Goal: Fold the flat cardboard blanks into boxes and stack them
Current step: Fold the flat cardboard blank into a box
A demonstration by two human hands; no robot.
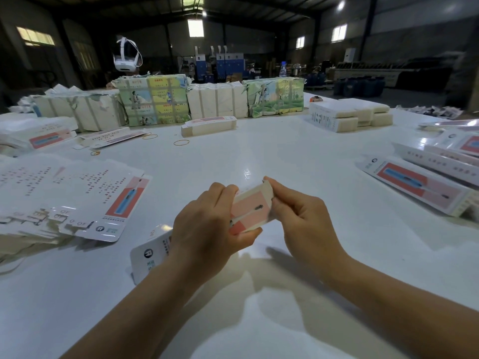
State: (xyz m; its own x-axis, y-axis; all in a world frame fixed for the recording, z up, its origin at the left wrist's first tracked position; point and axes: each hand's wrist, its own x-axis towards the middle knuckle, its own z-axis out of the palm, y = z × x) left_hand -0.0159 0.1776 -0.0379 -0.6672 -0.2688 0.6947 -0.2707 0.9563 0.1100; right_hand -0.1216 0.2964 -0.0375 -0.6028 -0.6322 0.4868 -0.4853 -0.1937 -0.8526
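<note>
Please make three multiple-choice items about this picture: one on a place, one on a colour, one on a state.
1. Where does the pile of flat blanks lie?
A. left of the hands
B. right of the hands
C. on the floor

2. What colour is the nearest loose rubber band on the table?
A. green
B. yellow-orange
C. black

3. How is the box held?
A. by the left hand alone
B. by no hand
C. by both hands

Answers: 1 A, the pile sits at the left table edge. 2 B, the ring looks yellow-orange. 3 C, the left hand and the right hand both pinch it.
</note>
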